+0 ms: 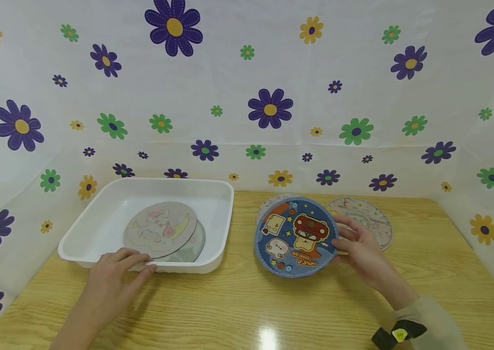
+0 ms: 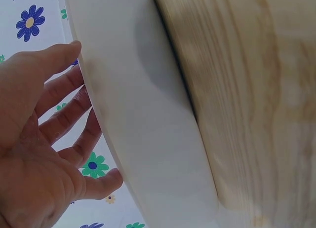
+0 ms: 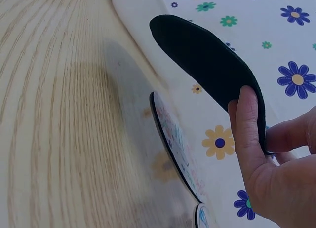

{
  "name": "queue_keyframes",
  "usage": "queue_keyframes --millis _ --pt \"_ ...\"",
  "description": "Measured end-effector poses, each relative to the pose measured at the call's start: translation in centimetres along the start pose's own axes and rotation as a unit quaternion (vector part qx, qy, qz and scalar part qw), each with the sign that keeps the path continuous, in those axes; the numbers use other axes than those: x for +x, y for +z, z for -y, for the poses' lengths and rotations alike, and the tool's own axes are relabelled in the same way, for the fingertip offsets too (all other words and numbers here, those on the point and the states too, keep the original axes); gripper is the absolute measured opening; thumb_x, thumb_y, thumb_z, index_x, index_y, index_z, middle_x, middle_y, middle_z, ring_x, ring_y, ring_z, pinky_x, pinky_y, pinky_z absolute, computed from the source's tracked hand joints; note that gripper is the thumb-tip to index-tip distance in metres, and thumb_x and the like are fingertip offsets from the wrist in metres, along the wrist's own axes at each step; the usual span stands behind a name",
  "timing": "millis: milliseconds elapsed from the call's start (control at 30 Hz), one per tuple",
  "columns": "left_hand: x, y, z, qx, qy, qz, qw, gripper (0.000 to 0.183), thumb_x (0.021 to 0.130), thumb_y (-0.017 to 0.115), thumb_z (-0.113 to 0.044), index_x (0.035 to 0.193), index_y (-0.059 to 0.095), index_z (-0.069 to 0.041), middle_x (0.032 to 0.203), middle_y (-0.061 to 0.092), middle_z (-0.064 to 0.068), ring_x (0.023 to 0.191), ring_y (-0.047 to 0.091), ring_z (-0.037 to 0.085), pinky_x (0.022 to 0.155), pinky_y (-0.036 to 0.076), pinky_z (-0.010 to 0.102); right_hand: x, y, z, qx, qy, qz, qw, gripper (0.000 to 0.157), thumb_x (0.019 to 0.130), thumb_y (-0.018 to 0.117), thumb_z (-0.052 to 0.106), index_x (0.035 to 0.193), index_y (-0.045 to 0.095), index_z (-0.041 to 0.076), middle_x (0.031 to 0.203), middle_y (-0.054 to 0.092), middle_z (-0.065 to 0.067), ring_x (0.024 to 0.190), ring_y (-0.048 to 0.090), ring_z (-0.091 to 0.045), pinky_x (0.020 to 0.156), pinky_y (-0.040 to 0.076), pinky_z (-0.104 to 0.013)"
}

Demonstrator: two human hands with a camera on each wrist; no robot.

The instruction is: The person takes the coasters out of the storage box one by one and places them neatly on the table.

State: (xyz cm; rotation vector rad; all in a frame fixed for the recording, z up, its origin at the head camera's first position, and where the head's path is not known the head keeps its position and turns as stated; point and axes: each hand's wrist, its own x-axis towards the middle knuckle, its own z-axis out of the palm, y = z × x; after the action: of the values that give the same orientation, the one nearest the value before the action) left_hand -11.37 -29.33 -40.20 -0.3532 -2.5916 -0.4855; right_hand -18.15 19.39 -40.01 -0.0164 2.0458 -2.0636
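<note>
My right hand (image 1: 362, 250) pinches the right edge of a blue round mouse pad (image 1: 288, 243) with cartoon prints, thumb on one face and fingers on the other. The pad is tilted above the table, and its black underside (image 3: 197, 55) shows in the right wrist view. My left hand (image 1: 113, 279) rests with loosely spread fingers on the near rim of a white plastic tray (image 1: 94, 228); fingertips touch the rim in the left wrist view. Inside the tray, a pinkish round pad with a unicorn (image 1: 161, 228) overlaps a grey-green one (image 1: 194, 245).
Behind the blue pad, a pale floral round pad (image 1: 378, 223) lies at the back right of the wooden table (image 1: 238, 311). Another pale pad (image 1: 266, 203) is mostly hidden by the blue one. A flower-printed cloth (image 1: 229, 87) surrounds the back and sides.
</note>
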Motion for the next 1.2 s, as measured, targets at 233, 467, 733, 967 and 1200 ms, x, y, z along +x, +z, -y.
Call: queue_keyframes --millis 233,467,733,967,1200 --pt "0.0 -0.1 -0.1 0.002 -0.011 0.012 0.9999 0.018 0.083 0.085 -0.02 0.099 0.079 -0.012 0.097 0.074 0.003 0.09 0.066 0.031 0.077 0.05 0.049 -0.2 -0.7 -0.4 -0.001 -0.002 0.01 1.0 0.061 0.1 0.051 -0.006 0.155 0.031 0.009 0.115 0.065 0.005 0.091 0.072 -0.013 0.075 0.063 -0.033" --pt "0.0 -0.1 -0.2 0.002 -0.013 0.013 0.9998 0.018 0.084 0.084 -0.02 0.099 0.079 -0.012 0.097 0.074 0.003 0.089 0.066 0.03 0.076 0.05 0.048 -0.5 -1.4 -0.7 -0.002 -0.012 0.031 0.999 0.059 0.099 0.051 -0.006 0.152 0.033 0.013 0.12 0.062 0.001 0.094 0.072 -0.015 0.077 0.063 -0.036" --pt "0.0 0.0 -0.1 -0.002 -0.014 0.011 0.9998 0.017 0.084 0.085 -0.02 0.098 0.079 -0.013 0.097 0.074 0.002 0.089 0.066 0.031 0.076 0.051 0.049 -0.8 -2.5 -1.4 0.013 -0.023 0.06 0.998 0.053 0.099 0.05 -0.007 0.145 0.04 0.018 0.12 0.062 0.002 0.093 0.073 -0.016 0.077 0.063 -0.034" --pt "-0.2 0.1 0.0 -0.001 -0.014 0.011 0.9998 0.017 0.084 0.085 -0.021 0.098 0.079 -0.014 0.097 0.074 0.001 0.088 0.065 0.029 0.075 0.049 0.046 -1.1 -3.3 -1.8 0.017 -0.028 0.075 0.997 0.053 0.1 0.051 -0.007 0.145 0.043 0.021 0.122 0.064 0.005 0.096 0.073 -0.016 0.077 0.064 -0.034" --pt "0.0 0.0 -0.1 0.001 -0.011 0.009 0.9999 0.018 0.084 0.085 -0.02 0.099 0.078 -0.012 0.097 0.074 0.002 0.09 0.066 0.029 0.078 0.048 0.046 -1.7 -4.1 -2.0 0.009 -0.023 0.08 0.996 0.055 0.099 0.051 -0.007 0.144 0.041 0.023 0.123 0.063 0.005 0.094 0.074 -0.019 0.075 0.064 -0.036"
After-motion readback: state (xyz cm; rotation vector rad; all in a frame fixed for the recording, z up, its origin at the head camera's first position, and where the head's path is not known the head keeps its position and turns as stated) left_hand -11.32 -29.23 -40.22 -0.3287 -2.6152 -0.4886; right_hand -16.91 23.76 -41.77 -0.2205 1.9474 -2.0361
